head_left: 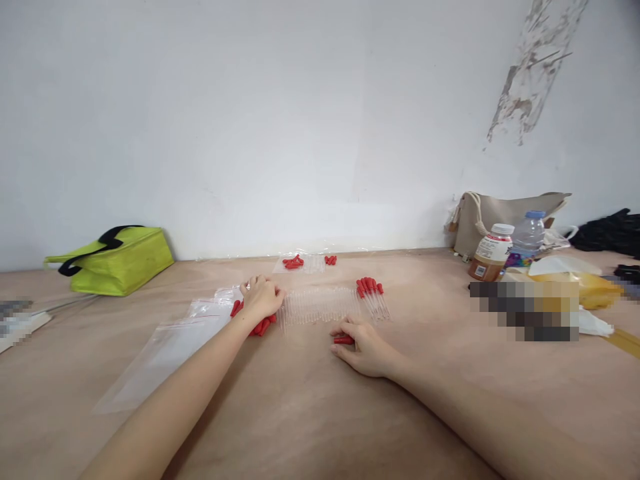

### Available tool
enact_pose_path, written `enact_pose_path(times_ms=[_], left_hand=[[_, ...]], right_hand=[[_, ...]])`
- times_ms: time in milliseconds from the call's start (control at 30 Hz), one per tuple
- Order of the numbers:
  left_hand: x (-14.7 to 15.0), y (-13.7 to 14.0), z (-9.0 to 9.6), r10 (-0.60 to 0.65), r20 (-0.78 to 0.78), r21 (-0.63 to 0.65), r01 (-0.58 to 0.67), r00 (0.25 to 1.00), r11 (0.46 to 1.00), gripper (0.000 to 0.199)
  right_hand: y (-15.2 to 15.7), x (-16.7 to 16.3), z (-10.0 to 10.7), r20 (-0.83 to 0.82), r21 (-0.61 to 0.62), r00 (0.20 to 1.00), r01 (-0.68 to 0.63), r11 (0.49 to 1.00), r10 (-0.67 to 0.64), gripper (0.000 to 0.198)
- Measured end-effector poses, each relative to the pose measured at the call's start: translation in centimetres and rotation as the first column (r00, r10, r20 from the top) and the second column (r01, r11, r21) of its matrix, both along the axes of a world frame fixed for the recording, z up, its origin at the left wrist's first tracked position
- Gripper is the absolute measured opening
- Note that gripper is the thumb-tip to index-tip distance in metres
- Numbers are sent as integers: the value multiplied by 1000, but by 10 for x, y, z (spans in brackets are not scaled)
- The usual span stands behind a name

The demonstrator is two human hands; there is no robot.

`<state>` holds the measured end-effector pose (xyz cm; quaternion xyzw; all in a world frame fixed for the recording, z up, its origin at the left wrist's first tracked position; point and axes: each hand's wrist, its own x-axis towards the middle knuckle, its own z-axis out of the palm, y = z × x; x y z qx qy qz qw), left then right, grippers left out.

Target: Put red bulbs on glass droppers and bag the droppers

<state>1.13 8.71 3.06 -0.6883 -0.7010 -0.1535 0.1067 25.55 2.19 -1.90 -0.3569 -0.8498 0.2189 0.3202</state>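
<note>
- The left hand (263, 297) has bent fingers above the left end of the row of clear thin tubes (320, 305), beside the heap of red caps (263, 326); whether it grips something, I cannot tell.
- The right hand (369, 348) is half curled, and a smooth red piece (343, 340) lies between its thumb and fingers, near the tubes.
- These tubes are slender, transparent and shiny, placed side by side in one band between the two hands.
- To the right, a fan of tubes with red caps (370, 288) lies flat; its caps are rounded and matte.
- Left of the heap, flat plastic bags (160, 360) overlap, glossy and see-through.
- Behind, small red pieces (293, 262) lie on thin clear film.
- The tabletop (280, 413) is light brown, softly wrinkled.
</note>
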Motion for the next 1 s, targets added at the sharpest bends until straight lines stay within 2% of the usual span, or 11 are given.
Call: enact_pose_path(times_ms=[100,133,233,300,633,767,1000], left_hand=[[2,-31,-5,-64,-5,77,64,998,995,25],[1,-42,-8,-130,-12,129,130,991,983,23],[-4,-66,-13,-411,-48,78,413,911,907,40],[-8,-75,-14,-494,-54,33,496,868,868,47],[-17,-84,-7,-450,-107,124,461,886,878,39],[-25,-79,-7,-439,-118,112,451,891,886,34],[-19,-76,-9,-367,-141,138,386,919,912,14]], right_hand=[[0,0,0,3,0,1000,4,1000,-4,17],[0,-1,0,5,3,1000,7,1000,-7,18],[0,-1,-1,10,8,1000,13,1000,-13,18],[0,-1,-1,15,13,1000,17,1000,-17,17],[0,0,-1,7,12,1000,8,1000,-8,18],[1,0,-2,0,14,1000,2,1000,-2,19],[1,1,-2,8,18,1000,10,1000,-11,18]])
